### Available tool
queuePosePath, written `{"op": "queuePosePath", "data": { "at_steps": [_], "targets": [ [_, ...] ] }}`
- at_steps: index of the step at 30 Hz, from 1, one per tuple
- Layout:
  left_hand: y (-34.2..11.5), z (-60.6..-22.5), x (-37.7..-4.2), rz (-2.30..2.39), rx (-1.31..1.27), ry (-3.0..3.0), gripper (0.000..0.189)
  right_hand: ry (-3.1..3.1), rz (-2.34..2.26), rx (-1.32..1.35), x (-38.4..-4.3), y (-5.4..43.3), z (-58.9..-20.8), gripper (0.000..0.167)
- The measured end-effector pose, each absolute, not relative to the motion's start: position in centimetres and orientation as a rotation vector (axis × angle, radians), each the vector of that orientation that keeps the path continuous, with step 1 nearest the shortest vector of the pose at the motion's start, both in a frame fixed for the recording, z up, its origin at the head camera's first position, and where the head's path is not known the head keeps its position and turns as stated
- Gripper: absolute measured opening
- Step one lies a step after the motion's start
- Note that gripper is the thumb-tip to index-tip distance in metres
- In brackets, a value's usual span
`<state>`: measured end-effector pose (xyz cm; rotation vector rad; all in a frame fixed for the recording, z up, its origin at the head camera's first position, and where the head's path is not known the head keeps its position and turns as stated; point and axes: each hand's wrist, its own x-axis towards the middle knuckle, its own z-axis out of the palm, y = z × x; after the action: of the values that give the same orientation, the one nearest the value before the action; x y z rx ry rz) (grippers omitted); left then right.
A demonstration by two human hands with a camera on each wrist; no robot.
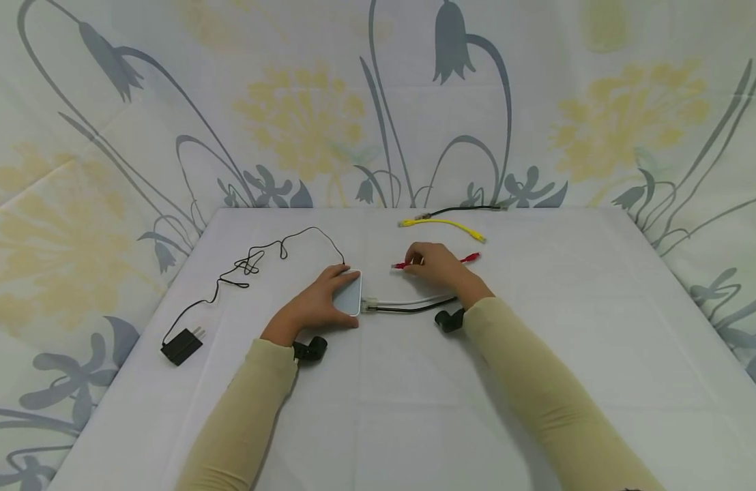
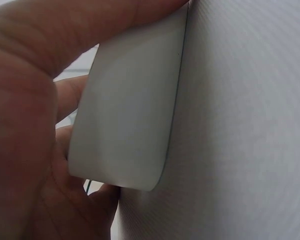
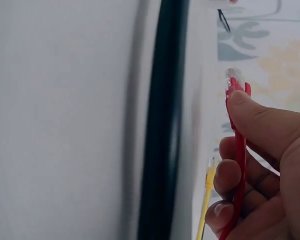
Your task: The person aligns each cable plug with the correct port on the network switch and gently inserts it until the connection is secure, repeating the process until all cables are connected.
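Note:
My left hand (image 1: 316,299) grips a flat white network switch (image 1: 347,298) by its two ends, thumb at the near end and fingers at the far one. In the left wrist view the smooth white side of the switch (image 2: 125,110) faces the camera. A grey network cable (image 1: 409,302) and a black network cable (image 1: 402,310) are plugged into its right side. My right hand (image 1: 438,264) pinches a red network cable (image 1: 471,258) just behind its left plug. The right wrist view shows the clear plug (image 3: 233,76) beyond the thumb, apart from the switch.
Toward the back of the white table lie a yellow network cable (image 1: 445,221) and another black network cable (image 1: 460,209). A black power adapter (image 1: 182,347) rests at the left, its thin tangled cord (image 1: 249,262) running to the switch. A flowered cloth (image 1: 378,102) hangs behind.

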<state>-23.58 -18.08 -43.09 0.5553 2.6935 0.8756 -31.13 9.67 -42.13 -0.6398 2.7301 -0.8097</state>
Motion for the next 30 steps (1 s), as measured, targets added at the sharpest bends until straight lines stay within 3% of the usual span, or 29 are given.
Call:
{"op": "queuePosePath", "data": {
  "at_steps": [30],
  "targets": [
    [-18.2,-43.6,-23.9,0.856,0.543,2.701,0.096,2.687,-0.891,-0.688,-28.3,7.3,-43.5,0.019]
  ]
}}
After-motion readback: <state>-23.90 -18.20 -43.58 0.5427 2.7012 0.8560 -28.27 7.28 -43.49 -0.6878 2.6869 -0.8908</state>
